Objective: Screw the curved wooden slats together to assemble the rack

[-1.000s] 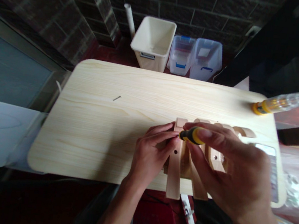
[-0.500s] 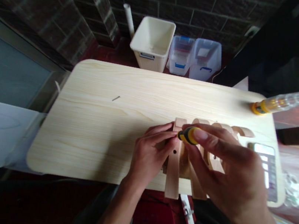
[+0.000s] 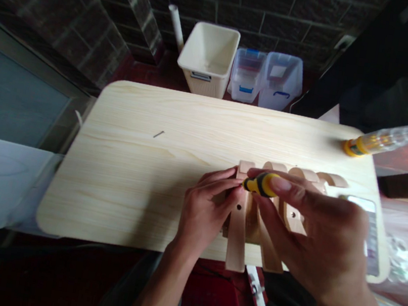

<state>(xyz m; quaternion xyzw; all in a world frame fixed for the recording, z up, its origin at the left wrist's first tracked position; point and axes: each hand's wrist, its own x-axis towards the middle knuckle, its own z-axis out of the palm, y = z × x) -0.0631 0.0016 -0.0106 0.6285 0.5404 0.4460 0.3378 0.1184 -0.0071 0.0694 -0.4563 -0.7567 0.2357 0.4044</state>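
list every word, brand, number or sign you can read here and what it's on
No text can be read for certain.
phone screen: lit, too blurred
clear tube with yellow ends: any print too small
screwdriver: any marking too small or covered
white patch in the right clear box: nothing legible
red thing below the table: faint marks, unreadable

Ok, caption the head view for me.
Right hand holds a yellow-handled tool over a wooden strip, left hand alongside.
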